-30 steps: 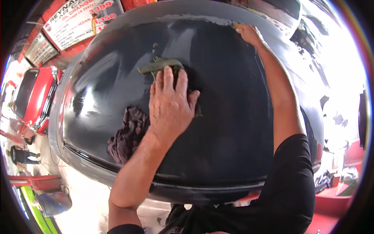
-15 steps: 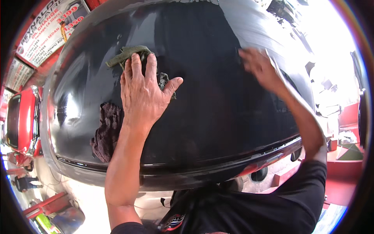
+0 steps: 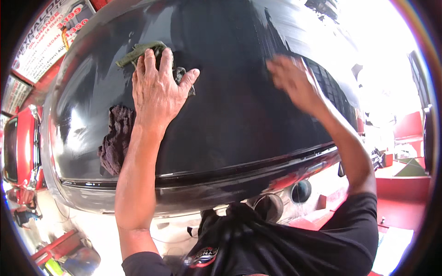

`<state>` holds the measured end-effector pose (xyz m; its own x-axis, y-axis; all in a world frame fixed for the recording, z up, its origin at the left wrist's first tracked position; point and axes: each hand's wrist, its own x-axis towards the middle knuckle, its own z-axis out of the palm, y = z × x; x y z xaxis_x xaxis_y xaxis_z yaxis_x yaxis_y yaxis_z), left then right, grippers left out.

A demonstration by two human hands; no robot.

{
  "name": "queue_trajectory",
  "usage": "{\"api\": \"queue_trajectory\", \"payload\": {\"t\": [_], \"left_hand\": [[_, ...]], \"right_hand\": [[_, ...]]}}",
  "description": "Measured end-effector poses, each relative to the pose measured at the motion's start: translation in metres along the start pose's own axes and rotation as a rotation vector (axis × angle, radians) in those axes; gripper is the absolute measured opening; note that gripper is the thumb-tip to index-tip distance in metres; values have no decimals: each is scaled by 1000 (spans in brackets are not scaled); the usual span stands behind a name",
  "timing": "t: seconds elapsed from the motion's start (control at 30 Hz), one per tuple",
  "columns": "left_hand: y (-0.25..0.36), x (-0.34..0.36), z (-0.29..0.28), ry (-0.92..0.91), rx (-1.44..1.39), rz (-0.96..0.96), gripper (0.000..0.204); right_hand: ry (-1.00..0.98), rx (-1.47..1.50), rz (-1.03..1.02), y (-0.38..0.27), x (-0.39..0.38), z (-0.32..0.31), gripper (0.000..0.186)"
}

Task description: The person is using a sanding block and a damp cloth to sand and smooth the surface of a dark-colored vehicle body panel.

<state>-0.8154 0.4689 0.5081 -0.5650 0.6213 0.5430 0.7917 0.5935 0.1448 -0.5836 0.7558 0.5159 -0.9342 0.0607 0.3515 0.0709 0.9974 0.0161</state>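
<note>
In the head view, the work in hand looks like wiping a dark, glossy car panel (image 3: 221,119), which spreads across the middle of the scene in front of the person. It appears partly done: the middle and near stretch reads as an even, dark shine, while a pale, streaky film (image 3: 297,30) lies over the far right and lighter smears show at the far left. Those patches seem to be what is left, though glare on the right makes film and reflection hard to tell apart.

The left hand (image 3: 159,96) is spread flat, its fingers resting on a green cloth (image 3: 142,51) on the panel's left half. The right hand (image 3: 292,80) is over the right half, too blurred to tell whether it grips anything or touches the surface.

Counted: two hands, one panel, one green cloth showing on both sides of the left hand, perhaps in two pieces, and one dark purplish cloth (image 3: 117,142) lying nearer, beside the left forearm (image 3: 138,175). Beyond the panel's left side stand one red car (image 3: 20,149) and two sign boards (image 3: 51,37).
</note>
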Motion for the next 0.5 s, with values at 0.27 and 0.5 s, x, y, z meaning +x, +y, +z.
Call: {"api": "queue_trajectory", "payload": {"t": [0.27,0.5], "left_hand": [[6,-3,-4,-40,17,-22,79],[18,-3,1,59,-73,39,74]], "right_hand": [[-12,209,62,21,15,-4,35],[125,87,207,203,219,67,37]]}}
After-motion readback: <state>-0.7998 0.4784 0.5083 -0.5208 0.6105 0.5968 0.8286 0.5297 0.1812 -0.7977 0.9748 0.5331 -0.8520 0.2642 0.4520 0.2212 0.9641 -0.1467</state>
